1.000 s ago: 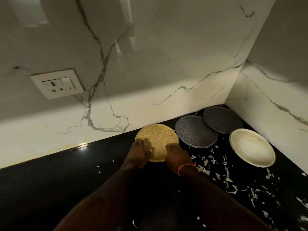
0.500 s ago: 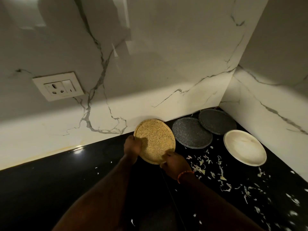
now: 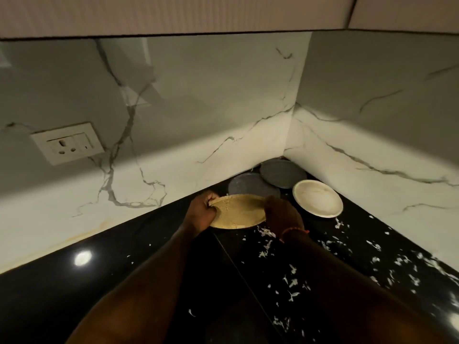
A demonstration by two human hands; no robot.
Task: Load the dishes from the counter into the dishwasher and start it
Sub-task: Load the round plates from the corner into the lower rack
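A speckled yellow plate (image 3: 238, 211) is held a little above the black counter (image 3: 87, 289), nearly level. My left hand (image 3: 202, 213) grips its left rim with curled fingers. On the plate's right rim, my right hand (image 3: 283, 214) holds it; an orange band circles that wrist. Behind the yellow plate lie two dark grey speckled plates (image 3: 250, 184) (image 3: 283, 173) in the counter's corner. To their right a white plate (image 3: 318, 198) rests flat. No dishwasher is in view.
White food scraps (image 3: 293, 281) are scattered over the right half of the counter. Marble walls meet in a corner behind the plates. A wall socket (image 3: 67, 144) sits at the left. An upper cabinet's underside (image 3: 173, 16) hangs overhead.
Both hands have lifted the yellow plate off the counter and levelled it from its tilt half a second ago. My view has risen, bringing the cabinet underside into sight.
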